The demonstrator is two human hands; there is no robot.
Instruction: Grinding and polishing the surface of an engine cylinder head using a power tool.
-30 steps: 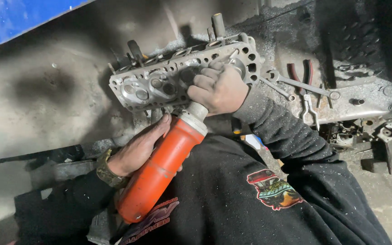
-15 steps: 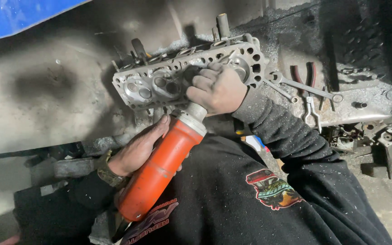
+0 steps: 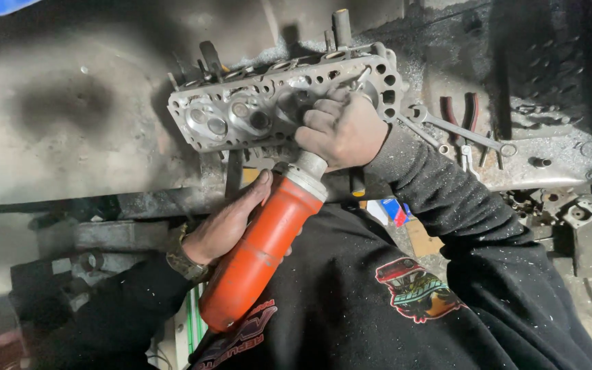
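The grey, soot-stained table (image 3: 70, 123) spreads beyond both grips, its surface dusty and dark in patches. On it, just past the right hand's grip, lies the cylinder head (image 3: 282, 103), a long grey metal casting dotted with round bolt holes along its edges and three hollowed chambers showing valve faces; it looks gritty and dull, with studs standing up at its far edge. Leading back from that grip toward the person's black sweatshirt (image 3: 351, 301) is the orange grinder (image 3: 262, 250), a thick cylindrical body with a silvery neck, smudged and scuffed, tilted up toward the head. The left hand (image 3: 227, 223) is wrapped around the orange body from the side, fingers curled on it. The right hand (image 3: 340, 130) is clenched over the silvery neck, pressing the tool's front end against the casting; the tip itself is hidden under the fist. Off to the right of this grip lie a combination wrench (image 3: 460, 130) and red-handled pliers (image 3: 460, 113)
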